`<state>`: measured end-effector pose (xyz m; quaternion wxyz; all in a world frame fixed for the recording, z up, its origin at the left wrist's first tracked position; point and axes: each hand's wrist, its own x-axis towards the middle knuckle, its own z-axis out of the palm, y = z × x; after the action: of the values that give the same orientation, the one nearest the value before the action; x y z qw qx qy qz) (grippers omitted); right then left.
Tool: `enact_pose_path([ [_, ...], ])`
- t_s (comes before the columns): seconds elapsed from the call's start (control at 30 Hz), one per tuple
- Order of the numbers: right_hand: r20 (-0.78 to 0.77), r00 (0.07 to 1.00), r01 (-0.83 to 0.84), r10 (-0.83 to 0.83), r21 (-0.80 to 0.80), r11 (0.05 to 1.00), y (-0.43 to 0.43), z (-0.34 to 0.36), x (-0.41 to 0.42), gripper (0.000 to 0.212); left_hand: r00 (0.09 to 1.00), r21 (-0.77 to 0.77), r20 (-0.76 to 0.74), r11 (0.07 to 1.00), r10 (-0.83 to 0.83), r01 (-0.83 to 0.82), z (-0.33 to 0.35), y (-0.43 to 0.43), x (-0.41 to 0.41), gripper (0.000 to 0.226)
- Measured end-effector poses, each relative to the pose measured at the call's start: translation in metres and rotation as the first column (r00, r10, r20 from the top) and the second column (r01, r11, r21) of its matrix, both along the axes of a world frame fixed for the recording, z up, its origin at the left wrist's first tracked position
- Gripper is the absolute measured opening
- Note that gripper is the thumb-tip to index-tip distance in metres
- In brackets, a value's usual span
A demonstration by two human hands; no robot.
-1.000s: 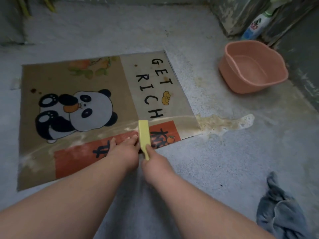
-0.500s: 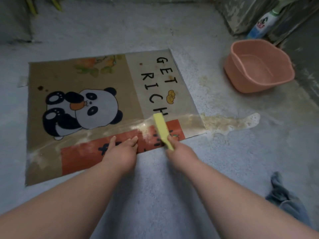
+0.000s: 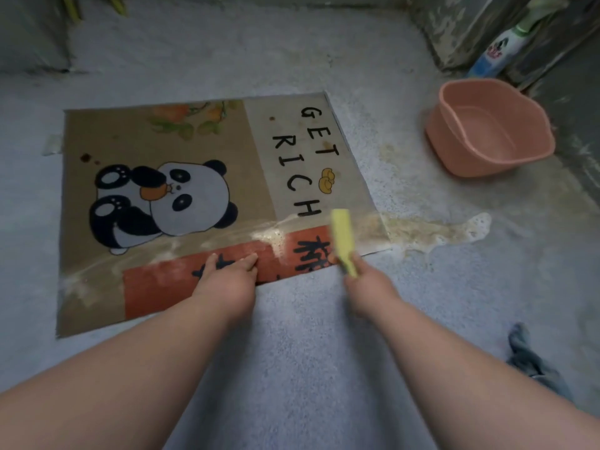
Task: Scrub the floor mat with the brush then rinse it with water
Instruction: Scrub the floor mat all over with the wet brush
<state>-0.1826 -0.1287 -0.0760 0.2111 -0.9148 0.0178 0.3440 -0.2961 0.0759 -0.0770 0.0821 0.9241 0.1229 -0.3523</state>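
The floor mat (image 3: 168, 138) lies flat on the grey floor, printed with a panda, "GET RICH" and a red band along its near edge. A streak of soapy foam crosses it above the red band. My left hand (image 3: 227, 280) presses flat on the red band at the near edge, fingers spread. My right hand (image 3: 370, 287) grips the handle of a yellow brush (image 3: 342, 238), whose head rests on the mat's near right corner.
A pink basin (image 3: 487, 131) stands at the right, beyond the mat. A detergent bottle (image 3: 500, 50) leans against the wall behind it. Dirty foamy water (image 3: 438, 232) spreads on the floor right of the mat. A grey cloth (image 3: 532, 362) lies at the lower right.
My right hand has swept the brush to the right along the red band, from its middle toward the mat's right corner. My left hand stays pressed on the mat.
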Motion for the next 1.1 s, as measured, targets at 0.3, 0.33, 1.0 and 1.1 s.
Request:
enact_pose_path([
  [0.3, -0.153, 0.964, -0.203, 0.217, 0.100, 0.974, 0.081, 0.005, -0.106, 0.059, 0.997, -0.027, 0.051, 0.998, 0.066, -0.064, -0.002, 0.006, -0.020, 0.055],
  [0.33, -0.138, 0.947, -0.277, 0.289, 0.097, 0.956, 0.084, 0.005, -0.115, 0.060, 0.994, -0.044, 0.070, 0.995, 0.089, -0.086, -0.001, 0.009, -0.023, 0.054],
  [1.0, -0.022, 0.998, -0.052, 0.051, -0.068, 0.996, 0.102, 0.020, -0.123, 0.058, 0.972, 0.029, 0.106, 0.976, 0.212, -0.216, -0.008, 0.106, -0.134, 0.050],
  [1.1, -0.101, 0.982, -0.162, 0.160, -0.008, 0.987, 0.153, 0.017, -0.175, 0.059, 0.970, 0.032, 0.128, 0.976, 0.209, -0.214, -0.009, 0.111, -0.145, 0.049],
])
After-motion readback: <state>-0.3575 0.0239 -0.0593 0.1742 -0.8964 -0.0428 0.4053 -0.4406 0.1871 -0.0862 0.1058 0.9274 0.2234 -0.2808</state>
